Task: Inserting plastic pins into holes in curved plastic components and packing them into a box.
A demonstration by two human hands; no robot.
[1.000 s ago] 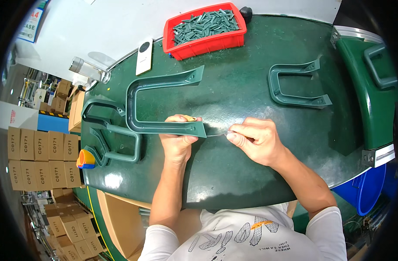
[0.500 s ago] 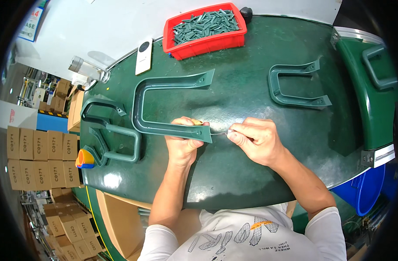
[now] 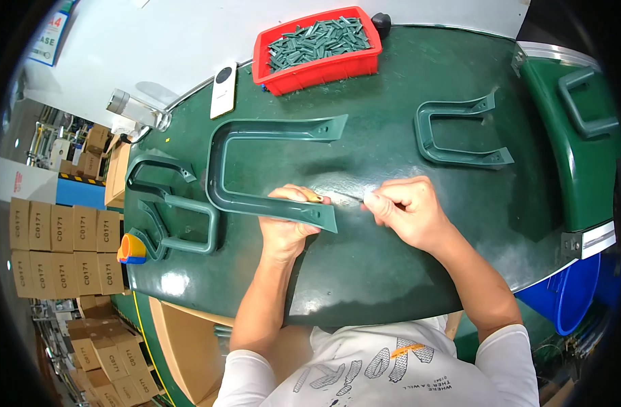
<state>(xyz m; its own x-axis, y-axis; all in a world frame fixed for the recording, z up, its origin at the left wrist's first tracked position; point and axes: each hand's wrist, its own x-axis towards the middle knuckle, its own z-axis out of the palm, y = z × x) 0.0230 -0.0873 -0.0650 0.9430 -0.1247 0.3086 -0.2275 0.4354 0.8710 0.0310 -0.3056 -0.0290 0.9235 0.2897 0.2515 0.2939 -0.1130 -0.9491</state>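
Left hand (image 3: 282, 237) wrapped snug round one arm of the big green plastic-looking U-shaped bracket (image 3: 216, 163), nearer the green table's (image 3: 371, 285) left edge. Right hand (image 3: 411, 214) pinches a thin dark strand (image 3: 347, 197), now beside the tip, so probably clear of it.

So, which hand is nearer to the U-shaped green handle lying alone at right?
Right: the right hand is below-left of the U-shaped green handle; the left hand is farther left, holding another handle.
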